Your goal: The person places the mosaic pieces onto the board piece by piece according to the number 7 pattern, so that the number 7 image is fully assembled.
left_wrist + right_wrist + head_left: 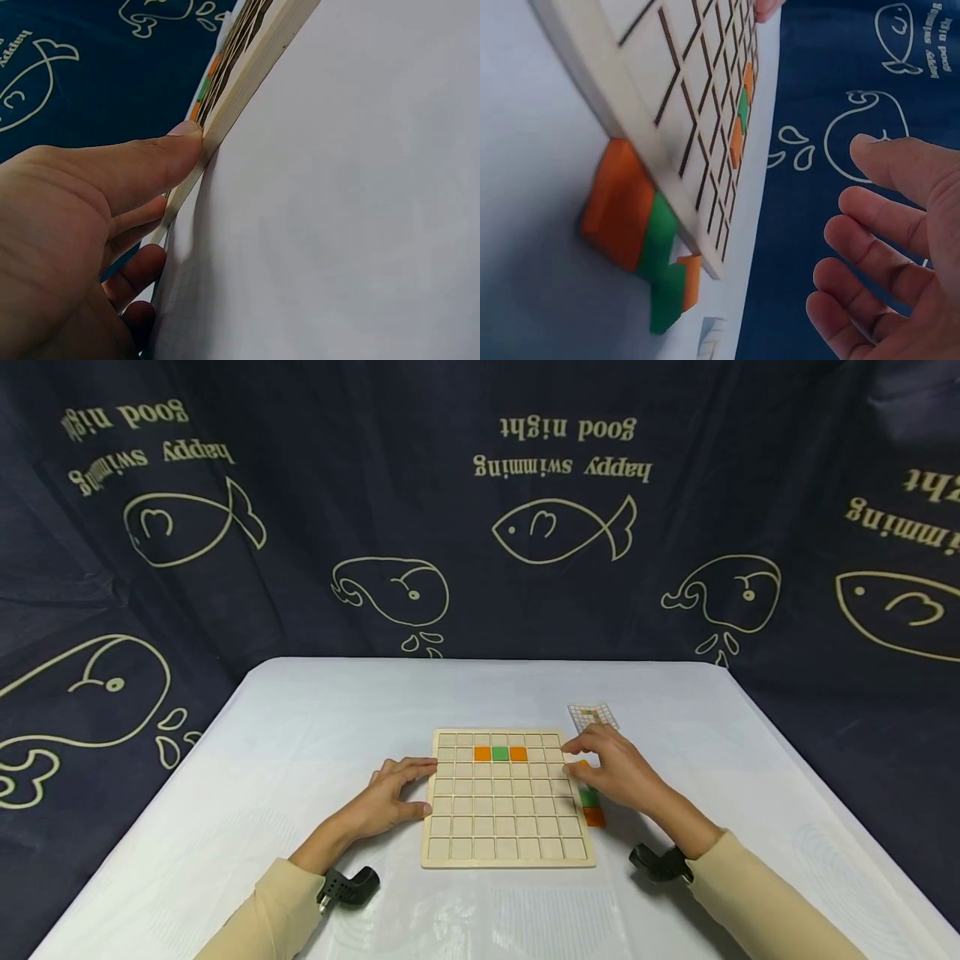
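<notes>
A wooden grid board (504, 807) lies on the table. In its second row from the far edge sit an orange tile (482, 753), a green tile (500, 753) and a second orange tile (518, 753), side by side. My left hand (390, 799) touches the board's left edge with thumb and fingertips, fingers fairly straight. Over the right edge hovers my right hand (611, 764), its fingers relaxed and spread, with nothing in them. Beneath and beside it, loose orange (619, 206) and green tiles (667, 296) lie along the board's right side, partly hidden by the hand in the head view.
A small printed card (588, 716) with a grid and coloured squares lies past the board's far right corner, partly behind the right hand. The table has a white cover (360, 702). A dark curtain (465, 527) with fish and whale drawings hangs behind it.
</notes>
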Demonstrator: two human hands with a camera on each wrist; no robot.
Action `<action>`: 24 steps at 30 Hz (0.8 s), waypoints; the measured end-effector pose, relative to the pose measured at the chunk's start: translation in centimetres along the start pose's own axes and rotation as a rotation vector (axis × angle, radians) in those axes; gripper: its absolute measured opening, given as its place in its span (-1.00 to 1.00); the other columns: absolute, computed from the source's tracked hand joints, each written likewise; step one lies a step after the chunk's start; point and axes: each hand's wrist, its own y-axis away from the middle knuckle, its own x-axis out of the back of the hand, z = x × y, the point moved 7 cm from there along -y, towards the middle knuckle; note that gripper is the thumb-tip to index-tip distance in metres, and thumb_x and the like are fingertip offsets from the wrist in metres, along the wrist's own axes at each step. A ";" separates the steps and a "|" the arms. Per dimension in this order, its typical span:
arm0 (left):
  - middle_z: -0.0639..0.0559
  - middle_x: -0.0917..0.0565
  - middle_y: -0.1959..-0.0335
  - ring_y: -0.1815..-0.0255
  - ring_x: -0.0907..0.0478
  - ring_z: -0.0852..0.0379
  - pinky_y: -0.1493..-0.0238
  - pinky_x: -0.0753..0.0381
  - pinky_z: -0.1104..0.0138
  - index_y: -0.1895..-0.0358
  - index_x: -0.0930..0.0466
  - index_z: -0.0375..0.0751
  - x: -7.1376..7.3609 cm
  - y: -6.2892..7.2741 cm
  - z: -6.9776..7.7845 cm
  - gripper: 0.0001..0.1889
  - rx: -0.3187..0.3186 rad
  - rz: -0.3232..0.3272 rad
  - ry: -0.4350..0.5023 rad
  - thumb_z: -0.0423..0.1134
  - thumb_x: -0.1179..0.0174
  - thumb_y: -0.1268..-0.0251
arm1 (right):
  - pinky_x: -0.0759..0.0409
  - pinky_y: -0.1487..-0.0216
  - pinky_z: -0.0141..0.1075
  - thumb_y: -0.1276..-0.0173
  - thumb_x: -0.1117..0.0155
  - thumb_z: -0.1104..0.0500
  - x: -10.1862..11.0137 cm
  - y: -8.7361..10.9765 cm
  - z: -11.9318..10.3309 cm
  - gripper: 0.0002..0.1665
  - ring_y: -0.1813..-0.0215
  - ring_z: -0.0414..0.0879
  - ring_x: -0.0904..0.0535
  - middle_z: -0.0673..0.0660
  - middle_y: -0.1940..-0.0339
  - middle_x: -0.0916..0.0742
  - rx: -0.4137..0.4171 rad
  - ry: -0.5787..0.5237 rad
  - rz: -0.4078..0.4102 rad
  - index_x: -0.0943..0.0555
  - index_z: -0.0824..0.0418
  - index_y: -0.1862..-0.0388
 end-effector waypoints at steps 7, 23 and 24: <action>0.09 -0.35 -0.38 -0.05 -0.22 0.14 -0.06 -0.09 0.17 -0.30 -0.39 -0.13 -0.1 0.0 -0.1 -0.34 -0.003 0.003 0.003 -0.15 -0.35 -0.07 | -0.48 0.06 -0.13 -0.17 -0.39 0.11 -0.1 1.1 0.6 -0.73 0.08 -0.11 -0.48 -0.03 0.20 -0.66 -0.006 -0.012 0.014 -0.68 0.16 0.15; 0.09 -0.34 -0.39 -0.07 -0.22 0.13 -0.08 -0.08 0.15 -0.31 -0.39 -0.13 -0.1 0.0 -0.1 -0.34 0.002 -0.004 0.003 -0.15 -0.34 -0.08 | -0.46 0.04 -0.10 -0.12 -0.43 0.10 0.0 2.4 1.7 -0.69 0.06 -0.09 -0.47 -0.02 0.19 -0.67 -0.068 0.018 0.016 -0.70 0.12 0.13; 0.09 -0.34 -0.39 -0.07 -0.22 0.13 -0.08 -0.08 0.15 -0.31 -0.39 -0.13 -0.1 -0.1 -0.1 -0.34 0.002 -0.004 0.003 -0.15 -0.35 -0.08 | -0.45 0.05 -0.10 -0.12 -0.42 0.10 0.0 2.4 1.8 -0.69 0.06 -0.10 -0.47 -0.03 0.20 -0.68 -0.071 0.022 0.015 -0.70 0.11 0.12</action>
